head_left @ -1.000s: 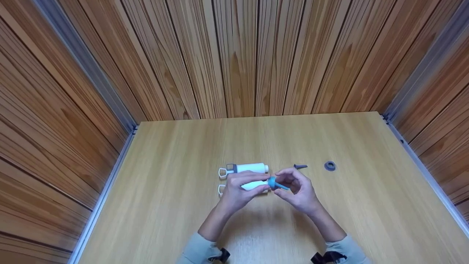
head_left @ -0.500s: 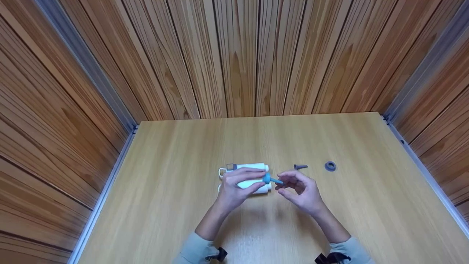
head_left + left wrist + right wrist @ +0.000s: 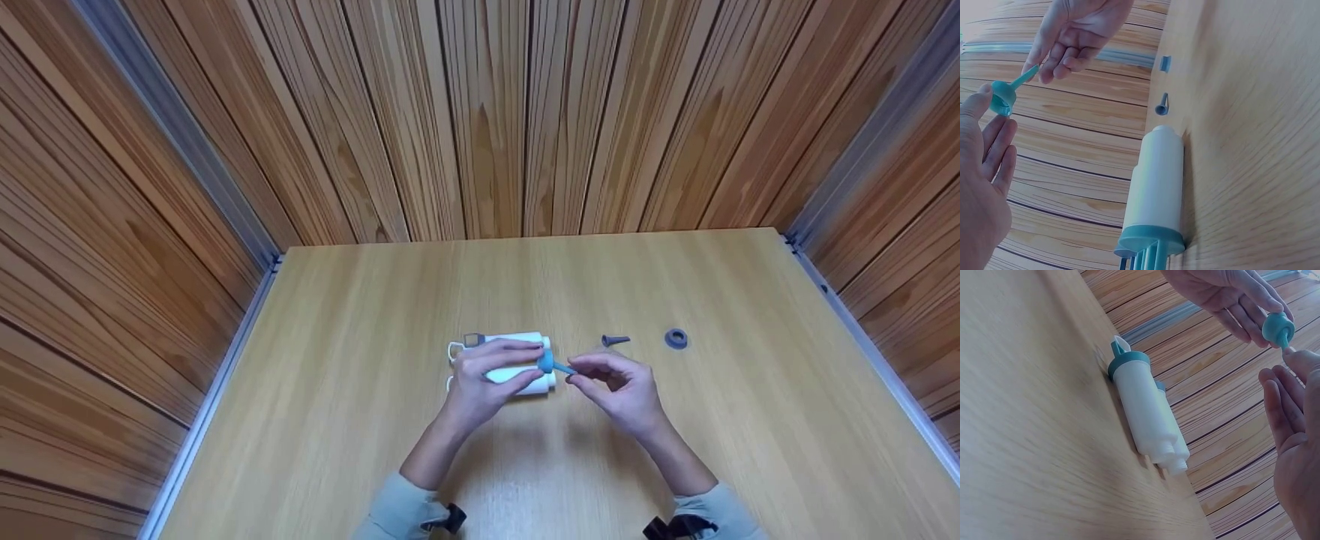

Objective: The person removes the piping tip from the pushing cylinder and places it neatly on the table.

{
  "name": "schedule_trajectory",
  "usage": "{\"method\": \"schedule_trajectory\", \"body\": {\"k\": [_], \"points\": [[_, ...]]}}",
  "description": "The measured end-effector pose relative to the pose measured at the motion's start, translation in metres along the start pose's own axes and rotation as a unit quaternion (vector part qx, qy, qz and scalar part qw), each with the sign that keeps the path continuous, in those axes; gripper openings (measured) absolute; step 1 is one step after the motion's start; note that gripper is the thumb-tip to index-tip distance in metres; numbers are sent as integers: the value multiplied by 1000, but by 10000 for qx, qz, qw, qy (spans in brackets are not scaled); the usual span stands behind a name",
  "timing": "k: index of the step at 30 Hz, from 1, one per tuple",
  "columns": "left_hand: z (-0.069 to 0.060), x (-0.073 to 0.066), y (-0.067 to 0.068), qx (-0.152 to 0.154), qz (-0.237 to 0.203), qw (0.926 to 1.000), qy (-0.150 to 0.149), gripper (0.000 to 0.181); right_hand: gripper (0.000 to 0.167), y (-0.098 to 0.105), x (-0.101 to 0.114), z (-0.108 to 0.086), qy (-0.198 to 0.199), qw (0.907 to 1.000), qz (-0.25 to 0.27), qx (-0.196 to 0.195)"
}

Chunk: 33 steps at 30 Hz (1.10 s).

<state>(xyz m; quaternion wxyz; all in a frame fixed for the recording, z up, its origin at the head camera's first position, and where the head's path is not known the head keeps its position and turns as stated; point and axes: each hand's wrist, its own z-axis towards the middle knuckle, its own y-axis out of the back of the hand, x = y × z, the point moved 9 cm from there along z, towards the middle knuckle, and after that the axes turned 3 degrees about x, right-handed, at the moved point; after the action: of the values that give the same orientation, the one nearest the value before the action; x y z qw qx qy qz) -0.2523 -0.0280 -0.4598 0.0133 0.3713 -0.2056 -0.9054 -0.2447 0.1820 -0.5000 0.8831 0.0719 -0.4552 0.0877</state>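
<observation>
My left hand [image 3: 480,379] pinches the rim of a blue-green screw cap [image 3: 546,361] between thumb and fingers. A tapered nozzle [image 3: 1026,77] of the same colour sticks out of that cap. My right hand [image 3: 619,390] pinches the nozzle's tip between thumb and index finger, its other fingers bent and free. In the left wrist view the cap's open side faces partly towards the camera. Behind and below my left hand lie two white plastic cylinders [image 3: 1143,405] with ring-shaped pull handles, side by side; my fingers partly cover them in the head view.
Beyond my right hand, a small dark nozzle [image 3: 615,340] lies on the wooden table [image 3: 375,315]. To its right rests a dark ring cap [image 3: 676,339]. Plank walls with metal edge rails [image 3: 217,427] enclose the table's sides and back.
The cap and nozzle have shifted left and slightly away from me. My right fingers have left the cap's side, and its thumb and index finger have closed on the nozzle tip.
</observation>
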Motion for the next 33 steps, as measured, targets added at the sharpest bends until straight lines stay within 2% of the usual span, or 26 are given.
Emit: {"method": "schedule_trajectory", "body": {"k": [11,21,29,33], "points": [[1,-1,-1,37,-31,10000,-23,27,30,-1,4,4,220,9997,92,12],[-2,3,-7,120,-136,9995,273,28,31,-3,6,5,217,9997,139,58],[-1,0,-8,100,-152,9998,118,29,31,-6,8,6,318,9993,139,131],[-2,2,-9,127,-118,9997,143,29,33,-8,8,6,363,9991,163,152]]}}
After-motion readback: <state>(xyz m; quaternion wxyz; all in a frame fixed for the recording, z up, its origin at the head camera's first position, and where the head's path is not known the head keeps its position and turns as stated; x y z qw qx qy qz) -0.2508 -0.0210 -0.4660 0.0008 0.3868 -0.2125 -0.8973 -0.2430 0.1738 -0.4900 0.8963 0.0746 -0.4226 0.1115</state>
